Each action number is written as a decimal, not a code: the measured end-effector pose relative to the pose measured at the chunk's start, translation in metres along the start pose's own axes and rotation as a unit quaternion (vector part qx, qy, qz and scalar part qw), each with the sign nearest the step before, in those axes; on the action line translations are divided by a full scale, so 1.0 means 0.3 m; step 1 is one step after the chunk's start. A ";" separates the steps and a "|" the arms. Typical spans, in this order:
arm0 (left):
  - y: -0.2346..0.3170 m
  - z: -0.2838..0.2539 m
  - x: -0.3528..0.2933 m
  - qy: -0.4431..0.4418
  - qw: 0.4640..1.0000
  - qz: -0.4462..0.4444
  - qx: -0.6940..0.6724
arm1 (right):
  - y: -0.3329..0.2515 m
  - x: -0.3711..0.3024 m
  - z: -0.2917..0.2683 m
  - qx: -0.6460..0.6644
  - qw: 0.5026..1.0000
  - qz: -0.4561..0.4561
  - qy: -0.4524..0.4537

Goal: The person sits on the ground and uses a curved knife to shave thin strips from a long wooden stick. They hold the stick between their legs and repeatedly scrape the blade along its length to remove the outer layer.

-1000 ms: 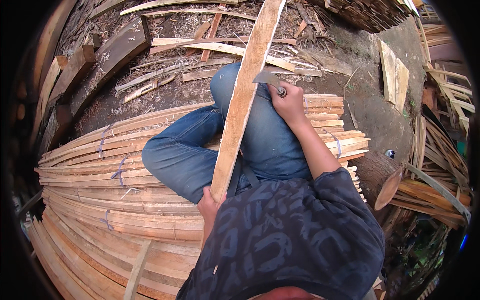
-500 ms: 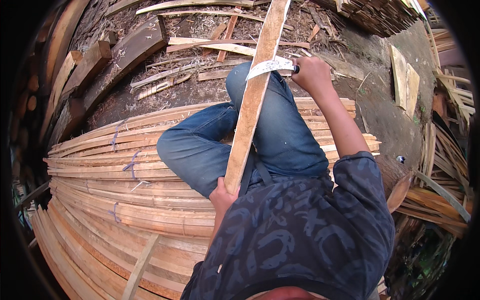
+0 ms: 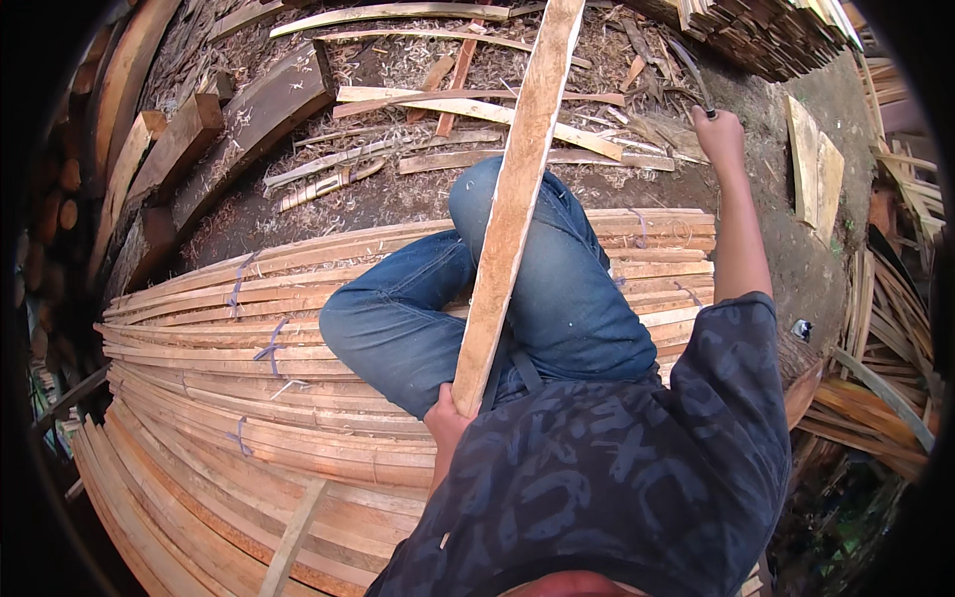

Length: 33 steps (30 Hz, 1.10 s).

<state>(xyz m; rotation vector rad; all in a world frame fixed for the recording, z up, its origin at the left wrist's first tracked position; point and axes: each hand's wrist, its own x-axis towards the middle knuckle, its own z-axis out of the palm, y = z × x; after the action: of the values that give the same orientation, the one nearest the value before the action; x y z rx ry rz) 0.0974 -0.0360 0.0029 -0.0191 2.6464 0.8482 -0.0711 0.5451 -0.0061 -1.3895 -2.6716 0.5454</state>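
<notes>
With the left hand (image 3: 448,423) gripping the slat (image 3: 512,209) over the knee (image 3: 477,199), the right hand (image 3: 718,134) clenching a raised blade (image 3: 689,72) risks a slip onto the leg.

I see the plank (image 3: 512,209) running from the left hand (image 3: 448,423) at my lap, over the knees, away to the far ground. The right hand (image 3: 718,134) is out to the right, gripping a blade (image 3: 688,68) ahead of it. I sit on bundled slats (image 3: 199,398), which spread left and near. Offcuts (image 3: 438,109) lie beyond the knees; beams (image 3: 189,139) far left; a stack (image 3: 776,30) far right.
</notes>
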 end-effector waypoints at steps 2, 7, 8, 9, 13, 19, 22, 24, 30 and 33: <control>0.042 -0.010 0.002 0.000 1.000 -0.007 -0.004 | -0.034 -0.263 0.118 0.133 0.989 -0.019 -0.057; 0.048 -0.008 0.019 0.004 1.000 -0.018 -0.004 | -0.075 -0.685 0.430 0.388 0.904 0.076 -0.163; 0.037 -0.018 0.012 0.008 1.000 -0.016 -0.004 | -0.103 -0.677 0.404 0.404 0.896 0.044 -0.178; 0.025 -0.022 0.006 0.013 1.000 -0.013 -0.006 | -0.139 -0.655 0.341 0.418 0.888 0.009 -0.193; 0.014 -0.036 0.046 -0.010 0.999 0.038 -0.026 | -0.279 -0.697 0.096 0.418 0.889 -0.135 -0.131; 0.203 -0.078 0.130 -0.069 0.991 0.019 -0.112 | -0.283 -0.804 0.009 0.281 0.889 -0.337 -0.131; 0.197 -0.080 0.131 -0.093 0.991 0.042 -0.092 | -0.267 -0.807 -0.004 0.237 0.883 -0.383 -0.128; 0.194 -0.079 0.132 -0.101 0.991 0.054 -0.066 | -0.258 -0.793 -0.018 0.190 0.874 -0.433 -0.113; 0.193 -0.075 0.144 -0.106 0.989 0.047 -0.096 | -0.245 -0.713 -0.085 0.001 0.871 -0.488 -0.057; 0.198 -0.077 0.138 -0.090 0.991 0.045 -0.083 | -0.229 -0.580 -0.112 -0.048 0.886 -0.461 0.025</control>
<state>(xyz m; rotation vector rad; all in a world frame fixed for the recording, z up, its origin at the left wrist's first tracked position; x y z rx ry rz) 0.0438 0.0036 0.0393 0.1292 2.4182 1.0450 -0.0150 0.3779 0.0649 -0.0165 -2.8941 0.2505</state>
